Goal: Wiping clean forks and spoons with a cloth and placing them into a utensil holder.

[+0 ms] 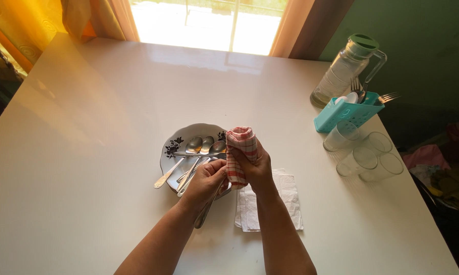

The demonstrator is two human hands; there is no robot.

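Here, the right hand [257, 165] grips a checked red cloth [239, 153] bunched around cutlery [206, 211], whose metal handle the left hand [206, 181] pinches, above a patterned plate [176, 145].

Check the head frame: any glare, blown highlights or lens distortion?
Head view: window blown out, its glare streaking the white table; wide-angle bends the table edges; right side dim; both hands sharp, right hand gripping the checked cloth, left hand a utensil.

Checked cloth [240, 153]: red-and-white, bunched upright, its top standing above the fingers [250, 162] of the right hand [255, 170], which wrap its middle. Metal utensil [207, 208]: slim steel handle, tilted, its upper end hidden in the cloth, pinched by the left hand [205, 182], its lower end jutting below those fingers.
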